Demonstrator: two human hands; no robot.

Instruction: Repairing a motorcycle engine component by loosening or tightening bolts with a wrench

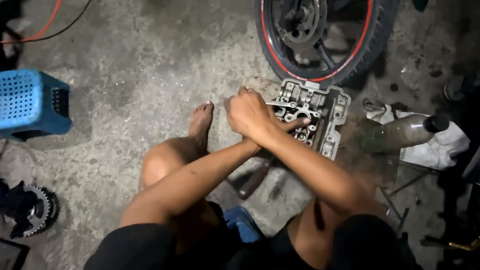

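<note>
The cylinder head [311,114], a stiff, heavy, likely oily grey metal casting best gripped by its outer walls, is set on the concrete floor [152,51] just below the motorcycle wheel [321,26], and is pressed by both hands, the left hand [250,115] stacked over the largely hidden right hand [295,123], one fingertip extended.

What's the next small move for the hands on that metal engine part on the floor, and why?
Probably steady the grey engine head before pressing harder: it rests loose on the concrete floor, and both hands, left hand stacked over right hand, bear down together on one spot, with neither hand holding the casting itself.
</note>
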